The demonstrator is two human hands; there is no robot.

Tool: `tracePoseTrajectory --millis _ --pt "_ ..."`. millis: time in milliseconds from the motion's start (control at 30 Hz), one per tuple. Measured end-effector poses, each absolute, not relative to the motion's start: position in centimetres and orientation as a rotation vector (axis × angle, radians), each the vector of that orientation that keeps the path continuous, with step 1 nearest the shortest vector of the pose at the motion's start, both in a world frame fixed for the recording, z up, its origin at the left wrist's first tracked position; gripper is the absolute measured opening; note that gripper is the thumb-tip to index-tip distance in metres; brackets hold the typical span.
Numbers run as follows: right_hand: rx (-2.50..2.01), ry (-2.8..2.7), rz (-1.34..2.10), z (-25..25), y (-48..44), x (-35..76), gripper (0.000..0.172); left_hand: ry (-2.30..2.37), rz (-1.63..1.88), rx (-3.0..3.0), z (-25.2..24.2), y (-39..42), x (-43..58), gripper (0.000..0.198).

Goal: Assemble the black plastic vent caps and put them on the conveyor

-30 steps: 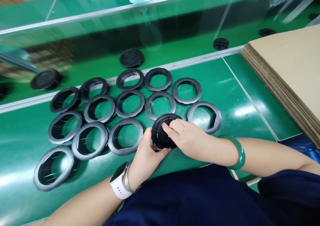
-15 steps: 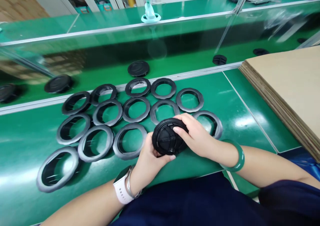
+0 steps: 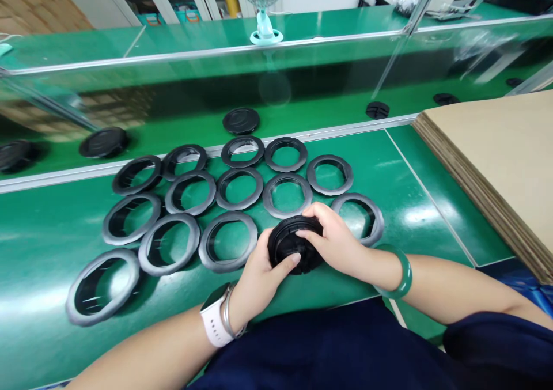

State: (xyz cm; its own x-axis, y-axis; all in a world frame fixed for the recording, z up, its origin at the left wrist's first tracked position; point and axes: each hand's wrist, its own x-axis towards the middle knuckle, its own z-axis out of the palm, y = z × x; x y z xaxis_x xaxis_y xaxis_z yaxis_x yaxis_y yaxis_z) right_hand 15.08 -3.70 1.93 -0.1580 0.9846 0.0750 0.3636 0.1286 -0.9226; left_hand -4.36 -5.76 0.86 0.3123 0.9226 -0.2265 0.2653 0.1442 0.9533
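Observation:
Between my two hands is a round black plastic part [image 3: 287,243], held above the table edge near my body. My left hand [image 3: 261,272] grips its left and lower side, thumb lying across its face. My right hand [image 3: 334,237] holds the upper right rim, with its thumb on the ribbed face. The fingers behind the part are hidden. Just beyond my hands stand several black rings with grey rims, among them one ring [image 3: 228,241] by my left hand and another ring [image 3: 360,218] behind my right wrist.
A green conveyor belt [image 3: 302,116] runs behind a metal rail, carrying several black discs such as this disc [image 3: 241,121]. A stack of cardboard sheets [image 3: 496,148] lies at the right. On the upper shelf stands a small fan [image 3: 264,24].
The black part has been tipped and lowered slightly in my hands. My left thumb has moved up from its lower edge onto its face. The view has shifted a little.

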Motion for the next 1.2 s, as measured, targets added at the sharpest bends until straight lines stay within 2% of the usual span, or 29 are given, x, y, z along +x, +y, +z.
tracePoseTrajectory --millis 233,333,467,533,800,1200 --pt "-1.362 -1.629 1.043 1.8 -3.7 15.0 0.011 1.201 0.658 1.407 1.0 -5.8 -4.3 0.037" --pt "-1.333 -1.678 1.177 2.3 -3.5 15.7 0.011 1.191 0.65 1.421 1.2 -5.8 -4.5 0.036" --pt "-1.239 -1.791 1.501 3.3 -3.2 16.7 0.041 1.159 0.627 1.441 1.5 -5.5 -4.8 0.033" --pt "-1.247 -1.817 1.557 3.4 -3.1 16.9 0.046 1.142 0.594 1.458 1.7 -5.4 -4.8 0.027" --pt "-1.314 -1.889 1.506 3.4 -3.8 16.5 0.044 1.133 0.46 1.594 1.7 -5.1 -5.0 0.028" --pt "-1.368 -1.964 1.336 4.2 -5.0 16.2 0.041 1.207 0.48 1.7 1.9 -5.8 -4.9 0.024"
